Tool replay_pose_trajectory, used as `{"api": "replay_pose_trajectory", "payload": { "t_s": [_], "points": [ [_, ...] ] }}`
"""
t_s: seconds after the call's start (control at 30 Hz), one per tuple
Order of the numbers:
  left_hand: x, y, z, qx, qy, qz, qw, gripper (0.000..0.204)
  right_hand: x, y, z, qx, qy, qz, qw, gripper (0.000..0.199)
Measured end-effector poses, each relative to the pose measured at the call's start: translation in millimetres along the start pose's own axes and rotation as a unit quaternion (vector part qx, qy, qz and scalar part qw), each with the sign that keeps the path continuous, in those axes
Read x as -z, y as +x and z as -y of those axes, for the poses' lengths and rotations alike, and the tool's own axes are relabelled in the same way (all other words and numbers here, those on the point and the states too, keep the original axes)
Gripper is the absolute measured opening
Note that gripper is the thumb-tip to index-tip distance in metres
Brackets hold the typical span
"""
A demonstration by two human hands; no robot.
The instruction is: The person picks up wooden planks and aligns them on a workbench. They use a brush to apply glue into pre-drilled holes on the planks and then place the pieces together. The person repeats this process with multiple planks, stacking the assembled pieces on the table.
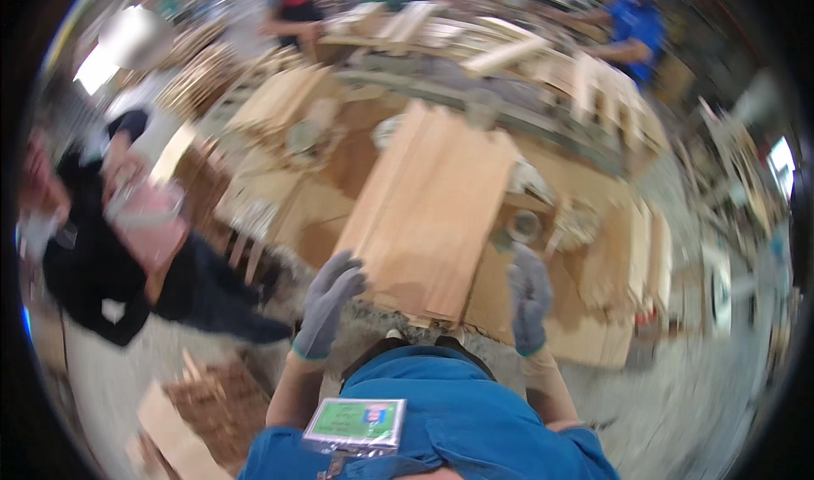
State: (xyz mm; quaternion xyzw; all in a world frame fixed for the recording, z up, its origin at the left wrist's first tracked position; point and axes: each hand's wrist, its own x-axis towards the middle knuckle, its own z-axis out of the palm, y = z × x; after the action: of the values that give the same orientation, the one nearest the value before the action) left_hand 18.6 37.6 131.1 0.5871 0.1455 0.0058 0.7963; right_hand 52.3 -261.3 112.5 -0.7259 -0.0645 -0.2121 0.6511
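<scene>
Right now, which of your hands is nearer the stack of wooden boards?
Left. The left hand touches the stack of wooden boards at its near left corner; the right hand hovers just off its right edge.

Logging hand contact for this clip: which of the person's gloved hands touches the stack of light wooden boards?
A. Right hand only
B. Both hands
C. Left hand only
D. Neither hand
C. The grey-gloved left hand rests on the near left corner of the stack of light wooden boards, while the grey-gloved right hand is raised open to the right of the stack, apart from it.
</scene>
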Motion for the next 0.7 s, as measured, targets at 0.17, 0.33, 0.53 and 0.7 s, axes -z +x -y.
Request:
{"api": "replay_pose_trajectory", "payload": {
  "t_s": [0.17, 0.33, 0.53, 0.7],
  "points": [
    [6, 8, 0, 0.051, 0.078, 0.096, 0.991, 0.038, -11, -26, 8, 0.055, -0.161, -0.054, 0.984, 0.032],
    [-26, 23, 7, 0.104, 0.12, 0.238, 0.958, 0.033, 13, -58, 11, 0.058, -0.278, -0.124, 0.951, 0.034],
    [-93, 24, 21, 0.083, 0.139, 0.345, 0.924, 0.032, 63, -83, 19, 0.008, -0.333, -0.18, 0.926, 0.035],
    [-134, 9, 35, 0.09, 0.148, 0.362, 0.916, 0.033, 105, -80, 7, -0.007, -0.349, -0.185, 0.919, 0.036]
  ]
}}
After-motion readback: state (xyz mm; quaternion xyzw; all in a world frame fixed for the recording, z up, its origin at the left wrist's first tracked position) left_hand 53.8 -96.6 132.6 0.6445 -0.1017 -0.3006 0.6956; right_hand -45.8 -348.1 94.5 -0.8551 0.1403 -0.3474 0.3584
